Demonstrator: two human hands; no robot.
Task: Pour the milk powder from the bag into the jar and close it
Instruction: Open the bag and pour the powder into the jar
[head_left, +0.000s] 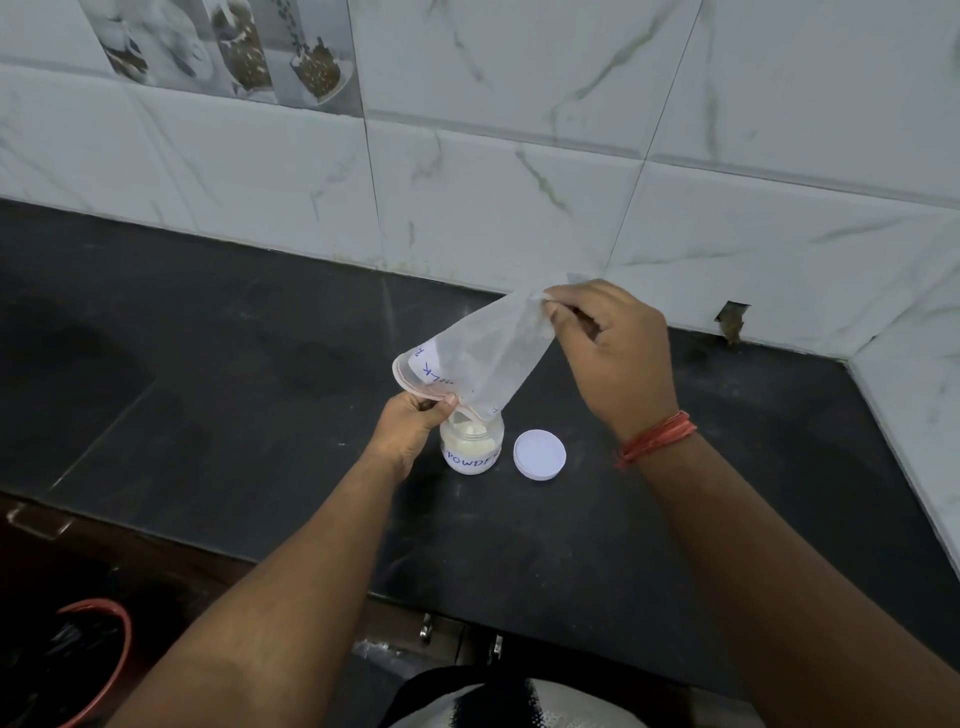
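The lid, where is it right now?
In the head view the lid lies flat on the dark counter, just right of the jar and apart from it, below the right hand.

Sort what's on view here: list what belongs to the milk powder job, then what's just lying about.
Part of the job:
bag, upended over the jar
jar, open, powder inside
lid, on the counter beside the jar
left hand and right hand, both gripping the bag

Lying about:
red-rimmed bin below the counter
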